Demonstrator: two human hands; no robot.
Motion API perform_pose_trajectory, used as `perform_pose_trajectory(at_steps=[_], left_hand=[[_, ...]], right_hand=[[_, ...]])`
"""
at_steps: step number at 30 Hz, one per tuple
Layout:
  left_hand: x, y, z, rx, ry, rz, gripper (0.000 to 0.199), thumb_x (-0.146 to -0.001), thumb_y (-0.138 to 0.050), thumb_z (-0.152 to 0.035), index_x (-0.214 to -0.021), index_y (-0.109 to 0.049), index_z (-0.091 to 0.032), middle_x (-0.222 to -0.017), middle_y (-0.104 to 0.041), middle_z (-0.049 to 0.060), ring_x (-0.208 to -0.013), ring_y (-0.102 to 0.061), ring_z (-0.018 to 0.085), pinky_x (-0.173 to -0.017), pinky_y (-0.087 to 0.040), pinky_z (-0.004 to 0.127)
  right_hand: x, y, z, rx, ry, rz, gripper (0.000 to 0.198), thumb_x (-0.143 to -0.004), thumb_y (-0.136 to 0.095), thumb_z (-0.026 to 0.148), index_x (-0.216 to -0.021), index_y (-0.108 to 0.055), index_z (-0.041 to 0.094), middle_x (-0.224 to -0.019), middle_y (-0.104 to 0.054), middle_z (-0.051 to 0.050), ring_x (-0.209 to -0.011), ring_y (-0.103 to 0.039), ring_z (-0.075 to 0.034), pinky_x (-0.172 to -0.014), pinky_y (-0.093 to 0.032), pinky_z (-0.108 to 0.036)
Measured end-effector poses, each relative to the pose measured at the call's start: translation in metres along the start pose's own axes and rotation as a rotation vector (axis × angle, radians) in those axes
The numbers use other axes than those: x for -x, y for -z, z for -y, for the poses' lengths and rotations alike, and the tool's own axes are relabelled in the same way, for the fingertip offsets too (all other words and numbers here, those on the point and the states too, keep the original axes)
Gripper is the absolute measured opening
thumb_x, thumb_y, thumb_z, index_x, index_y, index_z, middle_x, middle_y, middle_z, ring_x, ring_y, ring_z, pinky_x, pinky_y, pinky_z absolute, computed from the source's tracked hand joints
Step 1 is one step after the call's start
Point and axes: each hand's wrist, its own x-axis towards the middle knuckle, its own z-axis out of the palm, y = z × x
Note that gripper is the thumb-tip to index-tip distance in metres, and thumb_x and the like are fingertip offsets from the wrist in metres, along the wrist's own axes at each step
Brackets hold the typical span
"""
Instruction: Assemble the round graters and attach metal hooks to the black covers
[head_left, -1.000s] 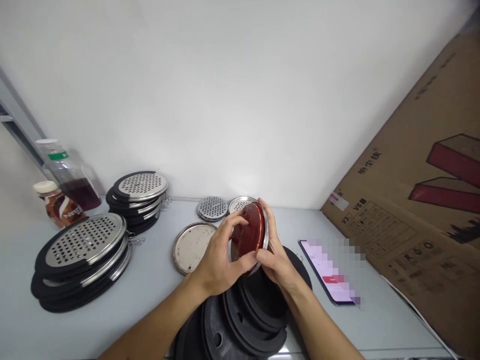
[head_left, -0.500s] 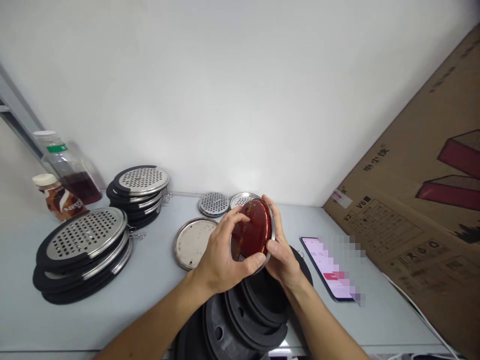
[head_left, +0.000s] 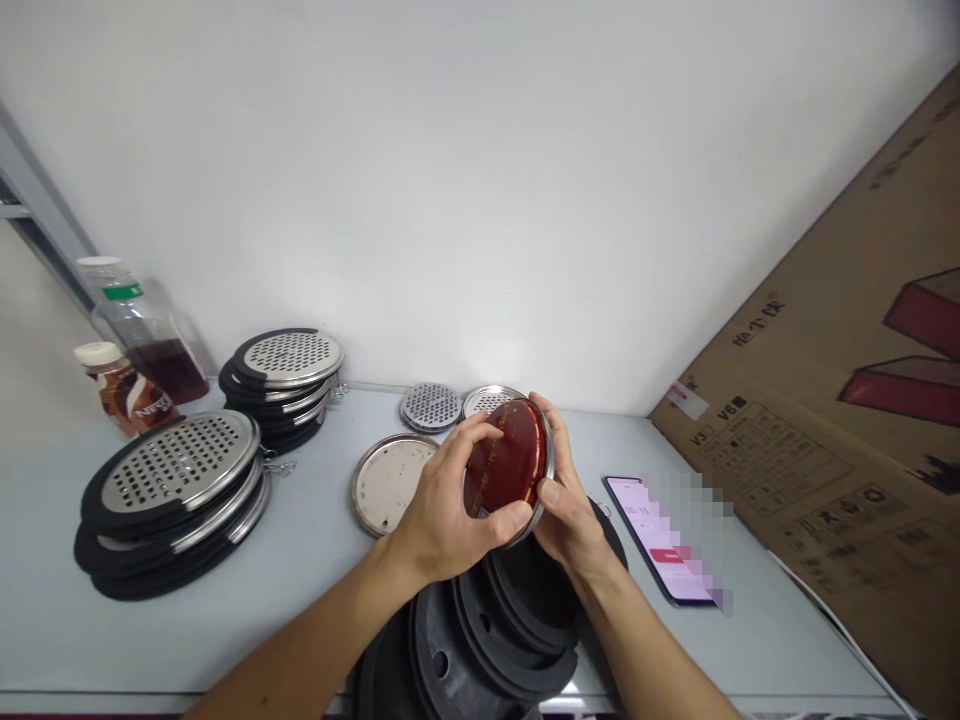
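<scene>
A shiny dark red disc [head_left: 514, 460] with gold markings sits inside a silvery metal rim, tilted up above the table. Its left face is under the fingertips and thumb of my left hand [head_left: 446, 515], which grips it from that side. Around the right edge of the rim, my right hand [head_left: 568, 510] is closed with its thumb in front. Below both hands lie several overlapping black rubber-like round pieces [head_left: 459, 655], some with holes. Partly behind my left hand rests a shallow round metal plate [head_left: 390, 478]. Small perforated metal discs [head_left: 431, 405] lie behind it.
Two stacks of black-rimmed perforated discs, the near one [head_left: 176, 470] and the far one [head_left: 289, 360], stand at left with wire clips. Behind them are a bottle of dark liquid [head_left: 169, 365] and a brown-labelled bottle [head_left: 131, 395]. At right, a phone [head_left: 652, 530] lies near a large carton [head_left: 832, 450].
The view has shifted slightly, so the surroundings sit a little further right. Both hands keep their grip on the rimmed red disc, with hardly any movement.
</scene>
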Motion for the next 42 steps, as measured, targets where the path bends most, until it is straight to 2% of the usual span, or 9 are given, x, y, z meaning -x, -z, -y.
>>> perform_pose_trajectory(at_steps=[4,9,14,18,29,33,35,39,42], left_hand=[[-0.001,0.003,-0.002,0.056,0.052,0.027,0.06,-0.077,-0.071,-0.029,-0.132,-0.046,-0.027,-0.149,-0.043,0.008,-0.137,-0.041,0.03,-0.108,-0.042,0.043],[-0.003,0.007,-0.007,0.156,0.058,0.065,0.054,-0.084,-0.065,-0.032,-0.133,-0.046,-0.027,-0.143,-0.05,0.006,-0.131,-0.048,0.027,-0.105,-0.045,0.039],[-0.002,0.008,-0.007,0.115,0.062,0.061,0.055,-0.083,-0.067,-0.034,-0.134,-0.046,-0.027,-0.144,-0.049,0.007,-0.132,-0.047,0.029,-0.108,-0.042,0.042],[-0.003,0.007,-0.007,0.135,0.061,0.058,0.055,-0.084,-0.066,-0.036,-0.135,-0.046,-0.026,-0.142,-0.051,0.009,-0.129,-0.05,0.03,-0.104,-0.045,0.042],[-0.003,0.008,-0.01,0.168,0.057,0.024,0.058,-0.079,-0.069,-0.029,-0.132,-0.046,-0.025,-0.139,-0.052,0.01,-0.13,-0.048,0.031,-0.104,-0.045,0.043],[-0.003,0.01,-0.007,0.194,0.04,0.06,0.057,-0.082,-0.069,-0.034,-0.134,-0.047,-0.026,-0.148,-0.043,0.009,-0.136,-0.042,0.031,-0.11,-0.039,0.044],[-0.005,0.014,-0.007,0.242,0.062,0.13,0.054,-0.085,-0.066,-0.04,-0.135,-0.048,-0.027,-0.151,-0.04,0.009,-0.138,-0.04,0.031,-0.113,-0.036,0.045],[-0.011,0.024,-0.008,0.418,0.174,0.241,0.047,-0.093,-0.055,-0.051,-0.132,-0.051,-0.026,-0.139,-0.053,0.01,-0.129,-0.051,0.029,-0.107,-0.043,0.043],[-0.014,0.031,-0.007,0.439,0.266,0.25,0.05,-0.091,-0.057,-0.054,-0.133,-0.049,-0.029,-0.129,-0.061,0.009,-0.124,-0.055,0.028,-0.102,-0.047,0.041]], right_hand=[[-0.003,0.004,0.007,-0.004,-0.078,0.111,0.095,-0.07,-0.078,0.052,-0.148,-0.025,0.041,-0.157,-0.03,-0.003,-0.143,-0.032,-0.033,-0.114,-0.033,-0.056],[-0.005,0.007,0.011,0.07,-0.096,0.172,0.103,-0.069,-0.083,0.037,-0.15,-0.018,0.044,-0.16,-0.022,-0.002,-0.144,-0.031,-0.032,-0.113,-0.033,-0.055],[-0.005,0.005,0.009,0.086,-0.054,0.163,0.102,-0.071,-0.081,0.039,-0.15,-0.017,0.043,-0.158,-0.027,-0.004,-0.141,-0.035,-0.032,-0.114,-0.032,-0.054],[-0.004,0.003,0.009,0.073,-0.052,0.161,0.099,-0.073,-0.078,0.041,-0.151,-0.016,0.042,-0.159,-0.026,-0.003,-0.142,-0.034,-0.032,-0.114,-0.031,-0.054],[0.001,-0.009,0.005,0.187,0.042,0.033,0.097,-0.072,-0.076,0.053,-0.15,-0.019,0.038,-0.156,-0.029,-0.005,-0.139,-0.037,-0.033,-0.111,-0.038,-0.053],[0.001,-0.008,0.006,0.256,0.105,0.026,0.091,-0.075,-0.074,0.05,-0.148,-0.022,0.036,-0.155,-0.03,-0.005,-0.143,-0.03,-0.033,-0.113,-0.035,-0.051],[0.002,-0.006,0.005,0.316,0.15,0.017,0.094,-0.075,-0.075,0.047,-0.149,-0.019,0.035,-0.155,-0.029,-0.006,-0.144,-0.027,-0.033,-0.116,-0.032,-0.051],[0.007,-0.006,-0.001,0.524,0.228,0.025,0.113,-0.068,-0.081,0.033,-0.153,-0.007,0.033,-0.161,-0.013,-0.006,-0.148,-0.015,-0.034,-0.12,-0.017,-0.055],[0.009,-0.008,-0.005,0.651,0.265,0.061,0.118,-0.061,-0.082,0.023,-0.153,-0.009,0.033,-0.163,-0.005,-0.003,-0.15,-0.002,-0.035,-0.12,-0.01,-0.061]])
